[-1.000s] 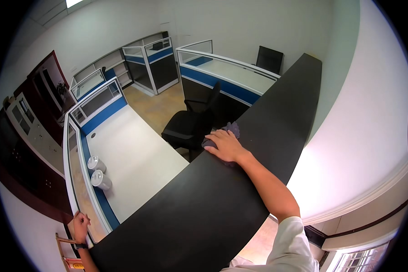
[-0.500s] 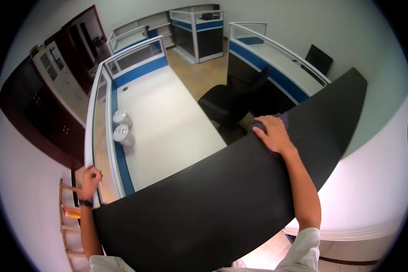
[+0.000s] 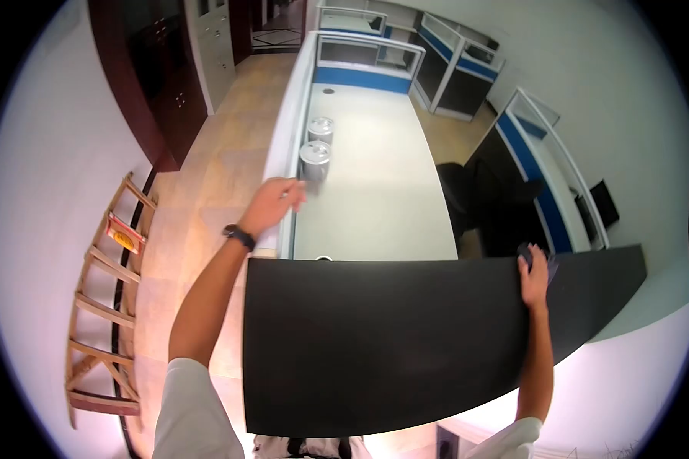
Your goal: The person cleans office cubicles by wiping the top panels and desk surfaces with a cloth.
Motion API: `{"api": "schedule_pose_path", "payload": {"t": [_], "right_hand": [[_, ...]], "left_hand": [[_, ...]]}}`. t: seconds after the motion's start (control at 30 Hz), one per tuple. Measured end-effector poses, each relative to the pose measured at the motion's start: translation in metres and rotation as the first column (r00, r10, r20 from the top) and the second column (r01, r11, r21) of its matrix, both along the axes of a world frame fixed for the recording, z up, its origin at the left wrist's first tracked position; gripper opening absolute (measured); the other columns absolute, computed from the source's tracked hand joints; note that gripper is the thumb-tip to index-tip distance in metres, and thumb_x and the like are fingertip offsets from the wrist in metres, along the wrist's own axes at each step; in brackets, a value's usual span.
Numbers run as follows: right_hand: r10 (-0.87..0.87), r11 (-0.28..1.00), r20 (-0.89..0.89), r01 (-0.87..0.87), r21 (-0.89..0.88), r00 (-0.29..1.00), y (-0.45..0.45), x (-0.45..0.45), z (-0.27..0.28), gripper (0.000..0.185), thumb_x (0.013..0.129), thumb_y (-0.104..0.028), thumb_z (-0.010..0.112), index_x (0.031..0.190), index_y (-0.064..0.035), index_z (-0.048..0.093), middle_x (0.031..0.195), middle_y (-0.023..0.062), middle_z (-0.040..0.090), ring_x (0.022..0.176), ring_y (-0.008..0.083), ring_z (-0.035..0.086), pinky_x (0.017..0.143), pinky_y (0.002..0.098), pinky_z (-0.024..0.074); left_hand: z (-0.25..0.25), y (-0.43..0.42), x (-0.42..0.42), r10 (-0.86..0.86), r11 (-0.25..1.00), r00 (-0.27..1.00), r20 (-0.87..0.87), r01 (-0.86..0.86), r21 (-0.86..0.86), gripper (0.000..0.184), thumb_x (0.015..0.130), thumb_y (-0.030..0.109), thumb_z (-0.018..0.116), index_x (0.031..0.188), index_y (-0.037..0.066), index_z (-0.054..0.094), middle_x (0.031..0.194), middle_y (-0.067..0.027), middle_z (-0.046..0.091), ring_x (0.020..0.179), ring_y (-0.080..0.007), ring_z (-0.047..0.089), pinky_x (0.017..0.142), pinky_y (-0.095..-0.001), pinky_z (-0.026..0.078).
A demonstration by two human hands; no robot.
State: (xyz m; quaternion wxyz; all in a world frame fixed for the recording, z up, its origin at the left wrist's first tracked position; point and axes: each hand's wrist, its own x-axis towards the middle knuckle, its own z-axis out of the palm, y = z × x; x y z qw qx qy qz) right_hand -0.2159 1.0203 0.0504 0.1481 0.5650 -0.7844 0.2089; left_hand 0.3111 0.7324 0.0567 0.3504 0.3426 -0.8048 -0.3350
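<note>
My right hand (image 3: 537, 277) presses down on a dark grey cloth (image 3: 552, 267) by the far edge of the black curved countertop (image 3: 383, 336). Parts of the cloth stick out on both sides of the fingers. My left hand (image 3: 274, 203), with a dark watch on the wrist, hangs in the air near the glass-topped partition. Its fingers are loosely bent, slightly blurred, and nothing shows in them. Beyond it, two whitish lidded canisters, a nearer one (image 3: 315, 162) and a farther one (image 3: 321, 130), stand on the white desk (image 3: 375, 183) against the partition.
A wooden ladder (image 3: 103, 314) leans by the left wall, with a red and yellow packet (image 3: 125, 234) on it. A black office chair (image 3: 486, 200) stands right of the white desk. Farther back are blue-banded cubicle partitions (image 3: 367, 78). A dark red cabinet (image 3: 149, 84) lines the left wall.
My view has turned left, showing more floor and ladder. My left hand has risen from low beside the partition to near the canisters. My right hand stays on the cloth at the counter's far edge.
</note>
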Motion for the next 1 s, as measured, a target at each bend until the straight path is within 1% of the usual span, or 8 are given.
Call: {"api": "schedule_pose_path", "payload": {"t": [0.27, 0.4, 0.6, 0.63, 0.67, 0.73, 0.83, 1.0], "right_hand": [[0.125, 0.986, 0.027, -0.128, 0.106, 0.992, 0.018, 0.246, 0.013, 0.06, 0.09, -0.033, 0.058, 0.137, -0.0002, 0.04, 0.146, 0.0221, 0.035, 0.134, 0.0395, 0.032, 0.111, 0.0468, 0.0228], [0.213, 0.95, 0.102, -0.23, 0.212, 0.972, -0.003, 0.358, 0.025, 0.067, 0.086, -0.039, 0.061, 0.138, -0.0012, 0.039, 0.149, 0.0204, 0.029, 0.136, 0.0405, 0.027, 0.111, 0.0505, 0.0197], [0.342, 0.9, 0.025, -0.335, 0.28, 0.939, -0.092, 0.447, 0.022, 0.072, 0.084, -0.041, 0.063, 0.138, -0.0018, 0.037, 0.146, 0.0229, 0.031, 0.131, 0.0435, 0.033, 0.107, 0.0528, 0.0234], [0.355, 0.895, 0.024, -0.348, 0.28, 0.934, -0.11, 0.456, 0.02, 0.073, 0.083, -0.042, 0.064, 0.139, -0.0027, 0.037, 0.144, 0.0243, 0.032, 0.128, 0.0439, 0.035, 0.106, 0.0531, 0.026], [0.324, 0.894, 0.07, -0.329, 0.304, 0.943, -0.13, 0.461, 0.021, 0.079, 0.08, -0.043, 0.067, 0.141, -0.0048, 0.034, 0.142, 0.0272, 0.032, 0.123, 0.0456, 0.039, 0.101, 0.0542, 0.0323], [0.262, 0.909, 0.114, -0.285, 0.305, 0.958, -0.171, 0.46, 0.01, 0.086, 0.076, -0.037, 0.072, 0.144, -0.0074, 0.028, 0.142, 0.0278, 0.027, 0.119, 0.0499, 0.039, 0.097, 0.0548, 0.0374], [0.138, 0.919, -0.112, -0.085, 0.384, 0.984, -0.235, 0.468, 0.005, 0.092, 0.072, -0.028, 0.076, 0.146, -0.0125, 0.024, 0.141, 0.0251, 0.026, 0.114, 0.05, 0.041, 0.093, 0.0528, 0.0435], [-0.011, 0.919, -0.2, 0.089, 0.384, 0.98, -0.363, 0.454, -0.001, 0.091, 0.071, -0.022, 0.076, 0.145, -0.0188, 0.025, 0.134, 0.0192, 0.033, 0.108, 0.0432, 0.048, 0.084, 0.0458, 0.0522]], "left_hand": [[-0.024, 0.006, 0.004, -0.019, 0.929, 0.741, -0.671, 0.261, 0.262, 0.034, 0.097, 0.028, 0.047, 0.072, 0.005, 0.051, 0.065, -0.0012, 0.054, 0.065, -0.011, 0.051, 0.067, -0.0266, 0.041], [-0.109, 0.068, 0.089, 0.114, 0.872, 0.721, -0.683, 0.256, 0.416, 0.034, 0.099, 0.029, 0.044, 0.076, 0.006, 0.052, 0.068, -0.0016, 0.056, 0.066, -0.0104, 0.052, 0.064, -0.0281, 0.043], [-0.411, 0.318, 0.344, 0.406, 0.443, 0.883, 0.237, -0.417, 0.793, 0.025, 0.089, 0.02, 0.048, 0.079, 0.002, 0.061, 0.067, -0.0105, 0.06, 0.065, -0.0205, 0.058, 0.062, -0.0371, 0.049], [-0.484, 0.383, 0.393, 0.083, 0.868, 0.698, 0.712, -0.401, 0.292, 0.027, 0.087, 0.021, 0.046, 0.081, 0.001, 0.062, 0.07, -0.0147, 0.064, 0.066, -0.0277, 0.061, 0.061, -0.0419, 0.049], [-0.491, 0.44, 0.433, 0.193, 0.425, 0.746, 0.638, -0.649, 0.63, 0.026, 0.085, 0.023, 0.047, 0.078, 0.005, 0.064, 0.075, -0.0155, 0.066, 0.071, -0.0319, 0.064, 0.063, -0.0458, 0.05], [-0.519, 0.531, 0.502, -0.118, 0.561, 0.612, 0.782, -0.609, 0.561, 0.024, 0.085, 0.025, 0.052, 0.081, 0.007, 0.067, 0.077, -0.018, 0.068, 0.076, -0.0313, 0.067, 0.068, -0.0432, 0.054], [-0.488, 0.581, 0.553, 0.031, 0.037, 0.659, 0.751, -0.752, 0.658, 0.023, 0.087, 0.026, 0.057, 0.085, 0.006, 0.067, 0.074, -0.0125, 0.068, 0.069, -0.0232, 0.066, 0.061, -0.0368, 0.053], [-0.471, 0.493, 0.553, 0.394, -0.098, 0.665, 0.635, -0.656, 0.748, 0.03, 0.09, 0.033, 0.058, 0.093, 0.004, 0.067, 0.078, -0.008, 0.066, 0.067, -0.0203, 0.061, 0.062, -0.0347, 0.052]]}}
